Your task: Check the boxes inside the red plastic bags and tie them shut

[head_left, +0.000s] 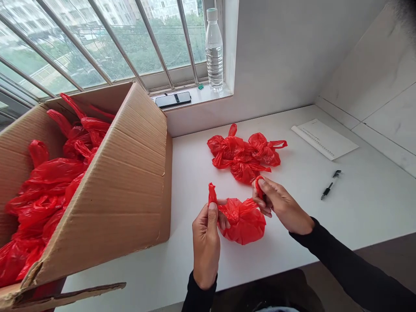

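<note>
A red plastic bag (245, 225), knotted at its top, sits on the white table (191, 173) between my hands. My left hand (208, 229) is closed around one of its handles, the twisted end poking up above my thumb. My right hand (279, 201) pinches the other handle, which loops over the fingers and stretches to the right. What the bag contains is hidden. Just behind it lies a cluster of several tied red bags (243, 149), close to my right fingertips.
At left stands a cardboard box (130, 173) heaped with red bags (52, 186). A notebook (325, 138) and a pen (330, 185) lie on the right of the table. The windowsill bears a phone (173, 99) and a water bottle (214, 56).
</note>
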Action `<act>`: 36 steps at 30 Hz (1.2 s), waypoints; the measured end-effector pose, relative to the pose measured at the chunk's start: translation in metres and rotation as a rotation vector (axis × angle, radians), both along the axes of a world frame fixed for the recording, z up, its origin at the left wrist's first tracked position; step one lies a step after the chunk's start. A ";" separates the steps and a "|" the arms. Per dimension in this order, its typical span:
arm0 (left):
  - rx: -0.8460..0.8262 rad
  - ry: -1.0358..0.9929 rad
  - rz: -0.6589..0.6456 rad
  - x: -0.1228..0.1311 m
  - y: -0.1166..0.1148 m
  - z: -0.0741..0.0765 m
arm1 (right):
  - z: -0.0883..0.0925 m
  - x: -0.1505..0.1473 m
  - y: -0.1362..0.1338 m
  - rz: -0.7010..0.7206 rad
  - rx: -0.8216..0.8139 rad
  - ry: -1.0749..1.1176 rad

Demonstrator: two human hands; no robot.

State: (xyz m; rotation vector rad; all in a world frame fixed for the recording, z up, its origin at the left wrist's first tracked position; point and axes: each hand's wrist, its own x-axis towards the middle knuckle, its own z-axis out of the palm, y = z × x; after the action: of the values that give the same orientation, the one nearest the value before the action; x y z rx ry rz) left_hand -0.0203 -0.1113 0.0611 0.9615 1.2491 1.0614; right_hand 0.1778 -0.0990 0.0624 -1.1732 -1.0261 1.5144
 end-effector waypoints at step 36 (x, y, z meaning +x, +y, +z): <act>0.008 0.103 -0.118 -0.008 -0.019 -0.011 | -0.030 0.008 0.013 -0.162 -0.150 0.061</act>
State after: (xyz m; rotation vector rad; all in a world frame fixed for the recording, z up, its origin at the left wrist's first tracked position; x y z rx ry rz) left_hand -0.0282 -0.1303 0.0505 1.0939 1.2562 0.9352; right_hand 0.1862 -0.0859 0.0326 -1.2749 -0.7687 1.5089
